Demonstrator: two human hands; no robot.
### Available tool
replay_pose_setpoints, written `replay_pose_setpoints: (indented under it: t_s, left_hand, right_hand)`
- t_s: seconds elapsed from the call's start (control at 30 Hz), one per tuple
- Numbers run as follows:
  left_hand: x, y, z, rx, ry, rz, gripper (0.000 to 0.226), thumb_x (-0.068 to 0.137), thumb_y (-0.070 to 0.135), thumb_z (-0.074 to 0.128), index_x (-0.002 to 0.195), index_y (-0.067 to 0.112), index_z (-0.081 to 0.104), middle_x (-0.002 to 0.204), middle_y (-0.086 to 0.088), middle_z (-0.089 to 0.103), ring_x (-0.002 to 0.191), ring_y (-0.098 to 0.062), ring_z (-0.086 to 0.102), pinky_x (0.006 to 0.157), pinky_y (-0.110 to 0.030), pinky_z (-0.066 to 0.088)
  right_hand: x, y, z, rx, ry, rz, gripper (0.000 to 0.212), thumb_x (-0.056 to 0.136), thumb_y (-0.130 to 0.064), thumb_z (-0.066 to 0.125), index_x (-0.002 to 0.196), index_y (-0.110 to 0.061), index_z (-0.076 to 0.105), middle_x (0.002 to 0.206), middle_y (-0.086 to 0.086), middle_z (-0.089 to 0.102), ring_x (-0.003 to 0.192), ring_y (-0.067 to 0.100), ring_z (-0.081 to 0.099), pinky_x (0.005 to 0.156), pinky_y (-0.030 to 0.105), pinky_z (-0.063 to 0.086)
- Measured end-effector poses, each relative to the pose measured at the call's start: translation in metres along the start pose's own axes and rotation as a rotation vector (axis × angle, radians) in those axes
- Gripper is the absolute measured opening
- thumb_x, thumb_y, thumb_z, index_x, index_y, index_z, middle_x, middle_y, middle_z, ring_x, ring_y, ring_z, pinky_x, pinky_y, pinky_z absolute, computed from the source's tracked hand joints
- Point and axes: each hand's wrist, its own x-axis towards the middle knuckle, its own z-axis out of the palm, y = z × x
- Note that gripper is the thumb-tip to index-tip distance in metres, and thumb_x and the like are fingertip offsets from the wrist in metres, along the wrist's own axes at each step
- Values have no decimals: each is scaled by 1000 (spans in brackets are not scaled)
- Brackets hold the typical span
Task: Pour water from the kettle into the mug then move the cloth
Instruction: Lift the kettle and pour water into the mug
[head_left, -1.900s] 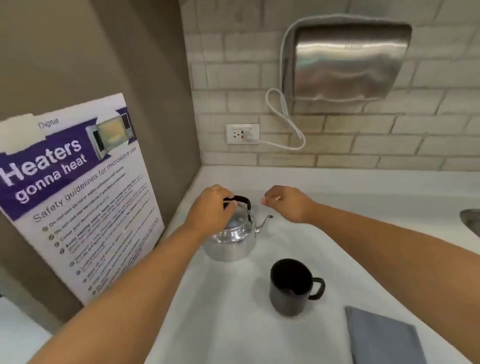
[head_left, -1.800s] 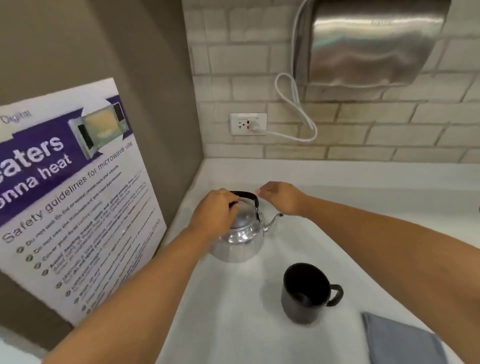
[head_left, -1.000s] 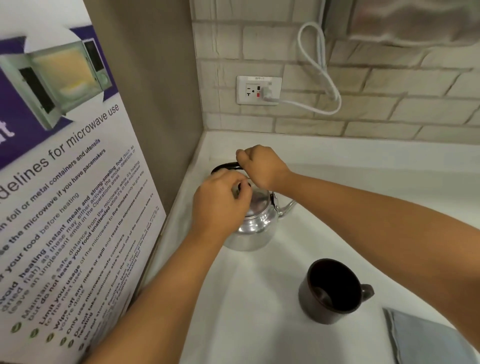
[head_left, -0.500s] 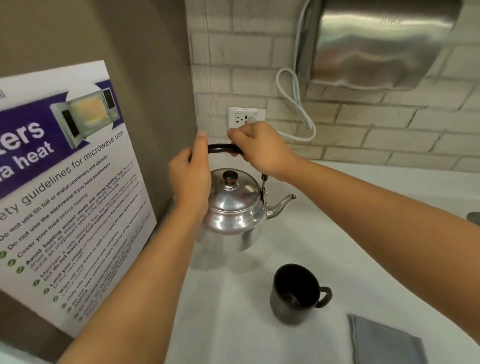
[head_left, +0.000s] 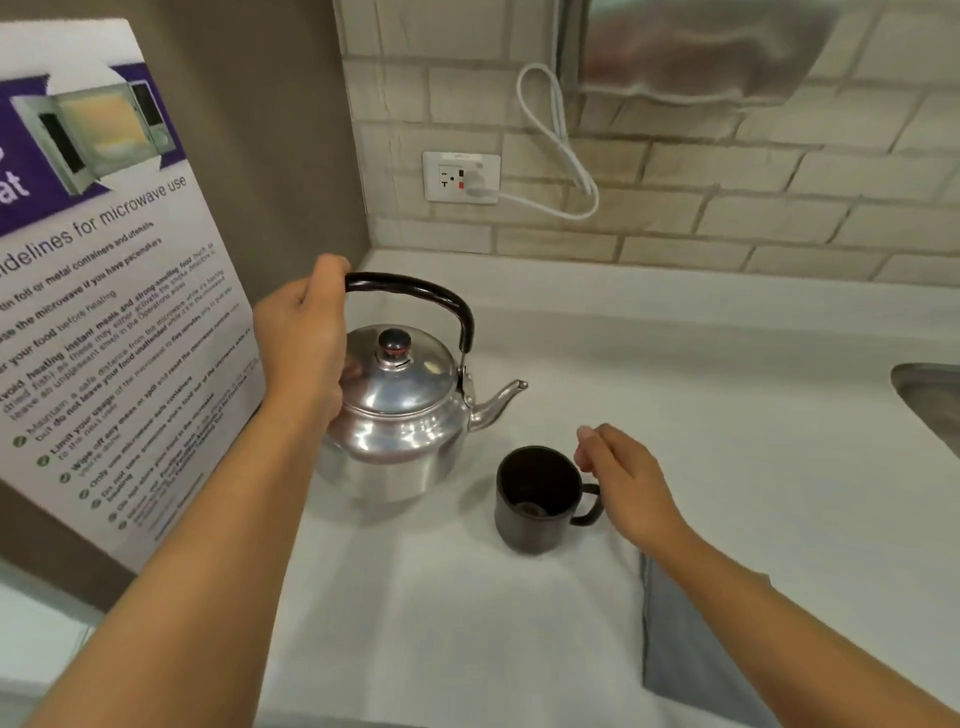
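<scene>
A shiny metal kettle (head_left: 405, 415) with a black arched handle hangs just above the white counter (head_left: 727, 364), its spout pointing right. My left hand (head_left: 304, 343) grips the left end of that handle. A dark mug (head_left: 535, 501) stands upright to the right of the kettle, below the spout, with its handle facing right. My right hand (head_left: 628, 480) hovers beside the mug's handle, fingers loosely apart and holding nothing. A grey cloth (head_left: 691, 639) lies flat at the front right, partly hidden under my right forearm.
A microwave safety poster (head_left: 104, 291) leans against the brown wall on the left. On the brick back wall are an outlet (head_left: 461, 177) with a white cord and a steel dispenser (head_left: 696, 47). A sink edge (head_left: 930, 400) shows at the right.
My right hand let go of the kettle handle and dropped down beside the mug. My left hand now carries the kettle alone by its raised handle.
</scene>
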Motion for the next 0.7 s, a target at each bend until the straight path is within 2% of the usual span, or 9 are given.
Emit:
replay_pose_setpoints:
  t_s: [0.07, 0.17, 0.27, 0.4, 0.5, 0.6, 0.7]
  left_hand:
    - [-4, -3, -3, 6, 4, 2, 50, 69, 42, 62, 36, 22, 30, 40, 11, 22, 37, -9, 20, 37, -18, 17]
    - [-12, -9, -7, 32, -1, 12, 50, 71, 40, 63, 40, 23, 28, 42, 8, 22, 36, -9, 19, 34, -15, 17]
    - [-19, -11, -8, 110, -12, 56, 47, 75, 39, 63, 47, 25, 28, 48, 4, 24, 38, -8, 21, 33, -15, 19]
    - [-26, -10, -6, 157, -64, 163, 51, 77, 34, 63, 44, 22, 26, 43, 8, 20, 39, -10, 18, 35, -17, 16]
    - [-29, -7, -2, 168, -97, 180, 50, 75, 34, 63, 43, 20, 27, 42, 8, 18, 43, -15, 18, 40, -24, 17]
    - [-29, -5, 3, 206, -108, 206, 49, 74, 34, 62, 42, 18, 28, 41, 9, 17, 47, -17, 20, 46, -31, 20]
    - [-30, 0, 9, 244, -137, 264, 49, 72, 35, 61, 39, 19, 30, 39, 9, 18, 44, -13, 19, 43, -24, 18]
  right_hand:
    - [-7, 17, 8, 62, 1, 70, 44, 97, -35, 44, 64, -7, 47, 62, 2, 52, 55, 3, 49, 54, 10, 38]
    - [-11, 28, 19, 175, 11, 132, 47, 98, -39, 41, 58, -12, 43, 52, -3, 48, 46, 5, 44, 49, 10, 39]
    - [-8, 28, 23, 207, 57, 99, 48, 99, -38, 40, 60, -10, 44, 56, 4, 46, 49, 10, 44, 50, 14, 42]
    - [1, 26, 22, 200, 85, 67, 52, 99, -39, 38, 61, -4, 38, 60, 10, 40, 56, 16, 40, 56, 29, 38]
    - [5, 24, 21, 186, 93, 27, 48, 99, -38, 39, 60, -10, 34, 60, 8, 35, 54, 13, 33, 51, 22, 32]
    - [7, 24, 21, 159, 86, 18, 46, 99, -37, 39, 61, -13, 33, 58, 5, 33, 52, 11, 31, 49, 20, 29]
    - [7, 24, 21, 163, 80, 25, 45, 100, -35, 39, 61, -12, 33, 58, 4, 32, 52, 10, 30, 48, 19, 27]
